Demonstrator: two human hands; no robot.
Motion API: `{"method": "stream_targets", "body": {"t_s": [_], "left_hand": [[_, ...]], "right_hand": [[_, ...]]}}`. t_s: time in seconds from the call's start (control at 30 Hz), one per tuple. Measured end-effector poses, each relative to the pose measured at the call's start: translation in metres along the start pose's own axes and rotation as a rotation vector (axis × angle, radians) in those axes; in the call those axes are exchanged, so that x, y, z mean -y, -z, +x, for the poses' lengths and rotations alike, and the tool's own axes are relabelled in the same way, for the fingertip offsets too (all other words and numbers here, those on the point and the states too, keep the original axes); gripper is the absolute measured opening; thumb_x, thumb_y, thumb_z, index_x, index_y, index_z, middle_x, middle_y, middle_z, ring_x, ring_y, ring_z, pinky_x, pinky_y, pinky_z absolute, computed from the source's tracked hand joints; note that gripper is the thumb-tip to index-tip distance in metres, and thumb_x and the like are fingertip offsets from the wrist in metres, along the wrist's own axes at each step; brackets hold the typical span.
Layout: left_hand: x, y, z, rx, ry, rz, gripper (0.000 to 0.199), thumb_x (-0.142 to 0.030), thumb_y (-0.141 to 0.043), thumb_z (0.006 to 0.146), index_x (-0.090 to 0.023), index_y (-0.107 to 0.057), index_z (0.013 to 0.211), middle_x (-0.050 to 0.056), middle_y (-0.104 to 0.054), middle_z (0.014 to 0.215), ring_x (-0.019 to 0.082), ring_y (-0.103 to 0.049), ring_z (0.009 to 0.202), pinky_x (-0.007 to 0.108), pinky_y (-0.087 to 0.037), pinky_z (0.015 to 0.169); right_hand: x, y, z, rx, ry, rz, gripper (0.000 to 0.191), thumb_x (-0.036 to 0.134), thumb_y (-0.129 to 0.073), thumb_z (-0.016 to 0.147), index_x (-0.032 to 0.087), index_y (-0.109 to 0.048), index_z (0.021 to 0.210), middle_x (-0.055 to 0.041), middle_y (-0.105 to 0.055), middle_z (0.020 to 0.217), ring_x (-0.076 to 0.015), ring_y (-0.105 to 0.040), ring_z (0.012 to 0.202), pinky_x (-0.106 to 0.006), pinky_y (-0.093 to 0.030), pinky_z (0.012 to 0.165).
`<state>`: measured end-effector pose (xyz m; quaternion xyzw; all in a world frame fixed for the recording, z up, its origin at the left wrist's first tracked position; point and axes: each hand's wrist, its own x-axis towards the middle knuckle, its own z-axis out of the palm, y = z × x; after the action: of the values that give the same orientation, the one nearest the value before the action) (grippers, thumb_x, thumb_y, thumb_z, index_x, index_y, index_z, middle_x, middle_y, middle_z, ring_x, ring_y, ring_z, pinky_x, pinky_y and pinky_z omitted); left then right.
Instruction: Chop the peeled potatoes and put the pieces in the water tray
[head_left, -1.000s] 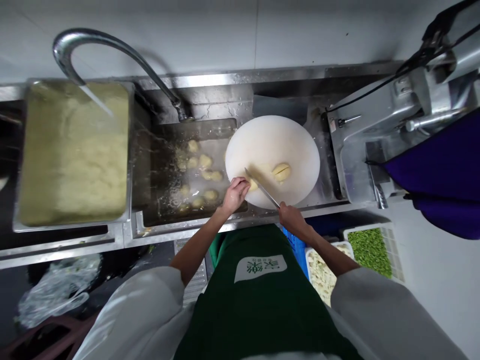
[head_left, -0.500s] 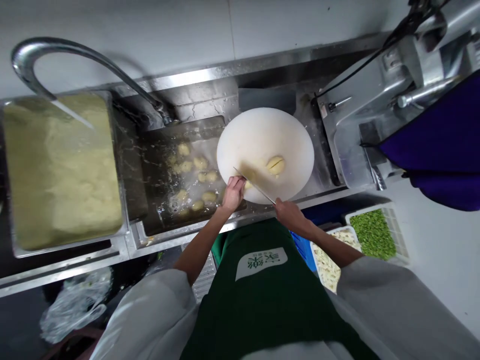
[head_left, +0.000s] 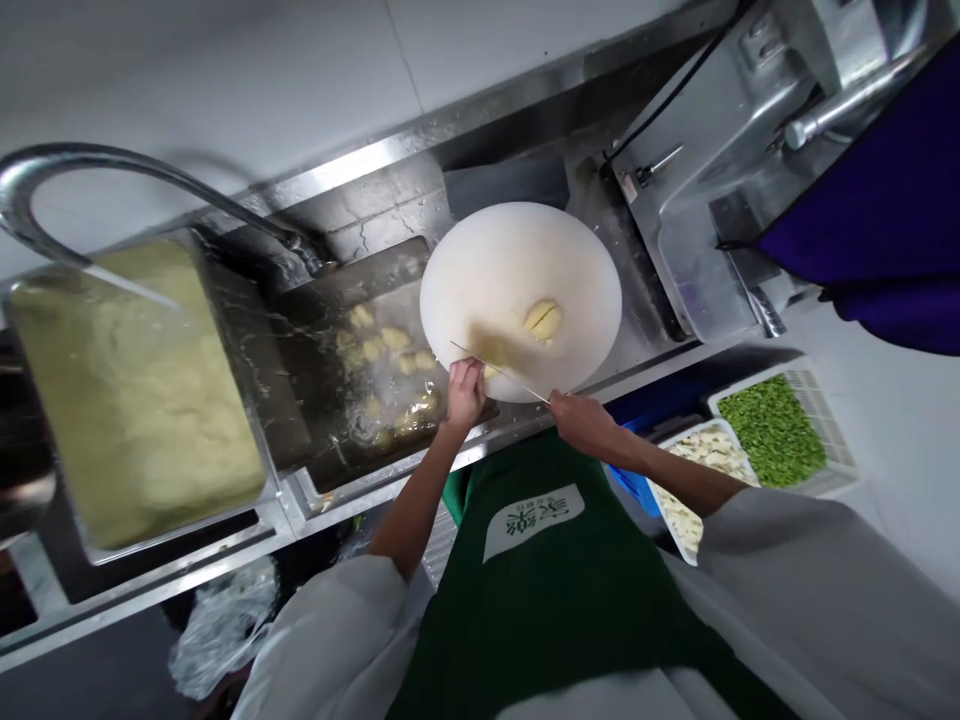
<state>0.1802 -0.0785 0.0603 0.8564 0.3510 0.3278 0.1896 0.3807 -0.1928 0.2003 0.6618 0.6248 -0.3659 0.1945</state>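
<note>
My right hand (head_left: pixel 583 422) is closed round the handle of a kitchen knife (head_left: pixel 517 383), whose thin blade slants up to the left over the near left part of a round white cutting board (head_left: pixel 517 250). At the board's left front edge, the bent fingers of my left hand (head_left: pixel 466 390) press on a pale yellow potato (head_left: pixel 490 371), mostly hidden by fingers and blade. Another peeled potato (head_left: pixel 543 319), with a dark cut line across it, lies on the board behind the knife. Several peeled potatoes (head_left: pixel 395 338) sit in the wet sink left of the board.
A steel tub (head_left: pixel 271 480) of cloudy yellowish water stands at the left, with a curved faucet (head_left: pixel 187 178) running into it. Baskets of chopped greens (head_left: pixel 772 430) and pale slices (head_left: pixel 712 450) are low at the right. A purple cloth (head_left: pixel 885 230) hangs at the right.
The view has tilted and shifted. Both hands keep their places at the knife and the potato; the knife blade lies at a slightly flatter slant.
</note>
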Motion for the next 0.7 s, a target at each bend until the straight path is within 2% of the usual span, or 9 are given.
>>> {"method": "stream_targets", "body": {"t_s": [0.1, 0.27, 0.37, 0.5, 0.7], "left_hand": [[-0.002, -0.001, 0.000, -0.034, -0.026, 0.016, 0.019, -0.015, -0.044, 0.100, -0.013, -0.061, 0.105, 0.011, -0.063, 0.099, 0.017, -0.055, 0.098, 0.033, -0.047, 0.089], [-0.001, -0.002, -0.004, -0.029, 0.000, 0.040, 0.019, -0.017, -0.042, 0.100, -0.013, -0.061, 0.104, 0.012, -0.063, 0.101, 0.019, -0.056, 0.101, 0.035, -0.046, 0.092], [0.002, -0.004, -0.009, -0.008, 0.023, -0.016, 0.021, -0.018, -0.041, 0.101, -0.013, -0.060, 0.108, 0.013, -0.063, 0.105, 0.019, -0.056, 0.106, 0.036, -0.045, 0.095], [0.004, -0.006, -0.013, 0.026, 0.075, -0.041, 0.025, -0.023, -0.039, 0.103, -0.012, -0.061, 0.106, 0.014, -0.064, 0.105, 0.020, -0.056, 0.106, 0.038, -0.045, 0.096], [0.002, -0.004, -0.014, -0.032, 0.023, 0.039, 0.022, -0.019, -0.042, 0.101, -0.012, -0.062, 0.105, 0.012, -0.064, 0.102, 0.018, -0.057, 0.102, 0.035, -0.047, 0.092]], "right_hand": [[0.001, 0.000, 0.000, 0.011, 0.019, 0.003, 0.030, 0.006, -0.033, 0.091, 0.008, -0.051, 0.115, -0.0177, -0.066, 0.095, -0.0342, -0.068, 0.097, -0.043, -0.052, 0.079], [0.000, -0.005, 0.003, -0.008, 0.022, 0.005, 0.028, 0.009, -0.036, 0.092, 0.009, -0.052, 0.115, -0.0182, -0.066, 0.095, -0.0337, -0.068, 0.096, -0.042, -0.052, 0.078], [0.000, -0.005, 0.005, 0.005, 0.022, 0.003, 0.029, 0.007, -0.034, 0.092, 0.009, -0.053, 0.114, -0.0181, -0.066, 0.094, -0.0322, -0.068, 0.097, -0.041, -0.052, 0.079], [0.001, -0.001, 0.003, -0.002, 0.042, 0.007, 0.028, 0.010, -0.034, 0.093, 0.009, -0.051, 0.115, -0.0170, -0.066, 0.092, -0.0357, -0.068, 0.095, -0.045, -0.052, 0.077], [0.002, -0.001, 0.004, 0.002, 0.060, -0.003, 0.028, 0.008, -0.033, 0.092, 0.008, -0.050, 0.115, -0.0176, -0.066, 0.095, -0.0355, -0.068, 0.096, -0.046, -0.052, 0.080]]}}
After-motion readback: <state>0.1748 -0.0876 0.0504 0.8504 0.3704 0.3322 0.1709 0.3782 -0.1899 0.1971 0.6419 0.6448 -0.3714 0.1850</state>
